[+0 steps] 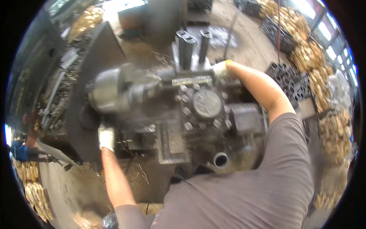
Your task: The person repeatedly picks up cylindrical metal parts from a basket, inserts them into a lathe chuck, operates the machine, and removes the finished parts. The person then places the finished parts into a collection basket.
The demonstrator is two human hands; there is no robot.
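I stand over a dark metal lathe (167, 126). My left hand (106, 137), in a white glove, rests low on the machine's front, below the blurred grey chuck (110, 91); what it grips is hidden. My right hand (220, 70), also gloved, reaches across the top and closes on the end of a steel bar or handle (190, 81) beside the round tool post (206, 103). Three short steel tubes (190, 47) stand upright just behind that hand. Another tube end (221, 159) points up near my chest.
Stacked dark tubes (288, 76) lie on the floor at right, beside heaps of golden swarf or parts (316, 72). More golden pieces (32, 187) lie at lower left. A person in blue (19, 150) is at the far left. Concrete floor (244, 34) lies beyond the machine.
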